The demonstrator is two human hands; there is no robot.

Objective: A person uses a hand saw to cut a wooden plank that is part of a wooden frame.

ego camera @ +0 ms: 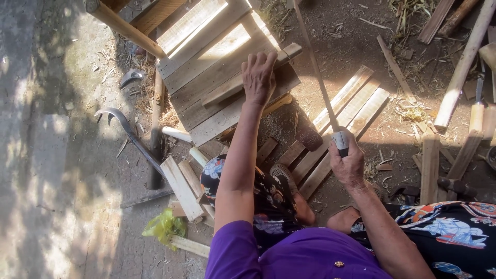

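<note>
We press our left hand (258,77) flat, fingers spread, on a narrow weathered wooden slat (227,89) lying across the near edge of the rough grey plank pallet (206,57), while our right hand (347,164) is closed tight around the pale handle of a long thin saw blade (315,67) that rises beside the pallet's right edge. Loose pale planks (341,119) lie on bare dirt to the right, and a curved dark metal sickle (126,132) and a crumpled yellow-green plastic bag (164,225) lie on the open concrete to the left.
</note>
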